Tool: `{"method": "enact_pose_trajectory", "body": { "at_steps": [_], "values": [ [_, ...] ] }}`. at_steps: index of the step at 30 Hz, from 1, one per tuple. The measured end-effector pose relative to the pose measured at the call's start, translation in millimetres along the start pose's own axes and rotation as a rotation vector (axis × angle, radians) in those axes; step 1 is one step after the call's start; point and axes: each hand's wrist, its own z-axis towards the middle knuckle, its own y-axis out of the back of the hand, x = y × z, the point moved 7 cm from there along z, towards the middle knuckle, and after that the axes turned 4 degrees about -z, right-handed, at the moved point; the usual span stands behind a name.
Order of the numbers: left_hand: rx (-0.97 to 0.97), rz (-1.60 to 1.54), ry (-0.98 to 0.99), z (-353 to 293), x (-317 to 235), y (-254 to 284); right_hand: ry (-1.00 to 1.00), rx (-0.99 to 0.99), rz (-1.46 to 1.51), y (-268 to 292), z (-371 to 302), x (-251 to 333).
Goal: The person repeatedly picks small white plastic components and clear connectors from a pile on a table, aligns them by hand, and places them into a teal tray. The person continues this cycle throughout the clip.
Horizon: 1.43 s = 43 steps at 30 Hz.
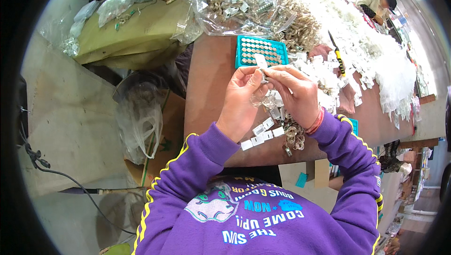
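Note:
My left hand (240, 97) and my right hand (299, 94) meet over the table, fingertips pinched together on one small piece. A flat white tab (260, 60) sticks up above the fingers, and a loop of thin, clear-looking wire (261, 100) hangs below them. The fingers hide most of the piece. Just beyond stands a teal tray (238, 53) with rows of round silver button cells (256, 48). Below my hands lie several small white boxes (267, 135) and, beside my right wrist, coils of thin wire (294, 137).
A clear plastic bag (206, 20) full of wire coils lies at the back. White parts heap up along the right, with a yellow-and-black knife (339, 62) on them. A plastic bag (141, 118) hangs by a cardboard box at left. Another person (373, 3) sits far right.

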Motion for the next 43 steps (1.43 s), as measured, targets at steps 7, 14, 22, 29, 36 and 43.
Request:
{"method": "enact_pose_trajectory", "body": {
  "at_steps": [7,14,22,29,36,43],
  "values": [
    [0.184,-0.002,0.199,-16,5,-37,-0.506,0.178,0.648,37,10,-20],
    [0.120,-0.030,0.263,-50,8,-53,-0.145,-0.132,0.028,44,-15,25],
    [0.202,-0.165,0.305,-69,8,-42,0.246,-0.075,-0.198,29,-37,67],
    [0.068,-0.203,0.362,-87,14,-23,0.402,0.019,-0.371,17,-44,74],
    [0.126,-0.292,0.435,-99,9,-16,0.402,-0.010,-0.286,10,-48,78],
    [-0.023,0.024,0.114,-92,-10,19,0.071,0.094,0.032,-11,-48,56]
  ]
}}
